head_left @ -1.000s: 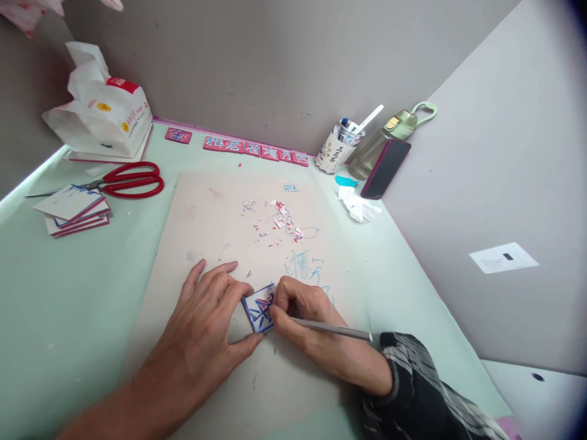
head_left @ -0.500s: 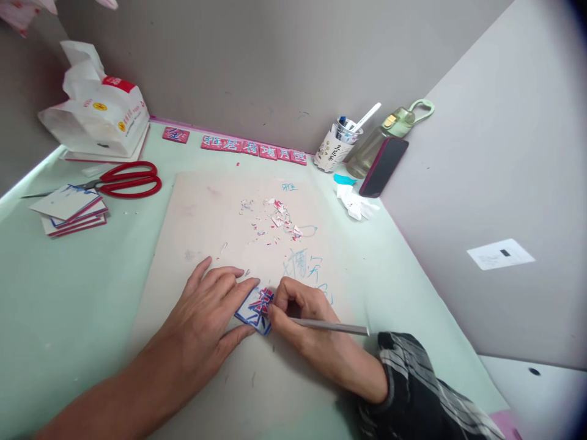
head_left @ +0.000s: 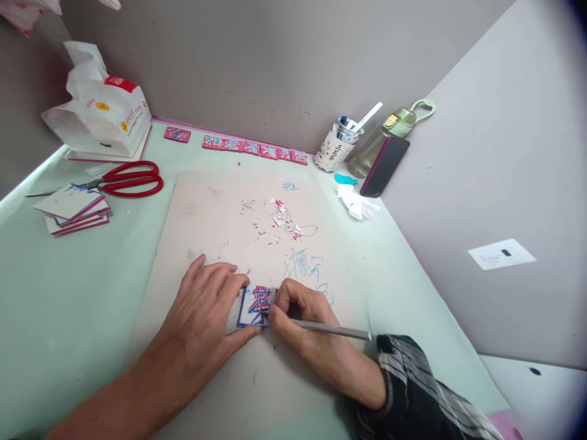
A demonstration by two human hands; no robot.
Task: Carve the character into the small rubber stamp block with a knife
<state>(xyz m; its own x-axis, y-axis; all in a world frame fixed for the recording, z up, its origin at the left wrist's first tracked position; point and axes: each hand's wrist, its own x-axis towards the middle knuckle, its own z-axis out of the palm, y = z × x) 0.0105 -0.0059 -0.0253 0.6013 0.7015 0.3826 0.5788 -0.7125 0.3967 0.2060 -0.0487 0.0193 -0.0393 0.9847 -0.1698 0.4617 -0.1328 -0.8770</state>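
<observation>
A small square tile, white with a blue edge and a blue and red character, lies on a pale board. My left hand grips the tile by its left side, thumb at the lower edge and forefinger at the upper left corner, other fingers resting on the board. My right hand is closed round a slim grey metal tool, whose back end points right. Its tip, partly hidden by my fingers, is at the tile's right part. White and red shavings are scattered beyond the tile.
Red-handled scissors and stacked white tiles are at the left, near a paper bag. Red character tiles line the back edge. A pen cup, bottle, phone and crumpled tissue stand or lie back right.
The tile has turned from a slant to nearly square with my view. My left hand has shifted slightly left with its fingers around the tile. My right hand has barely moved.
</observation>
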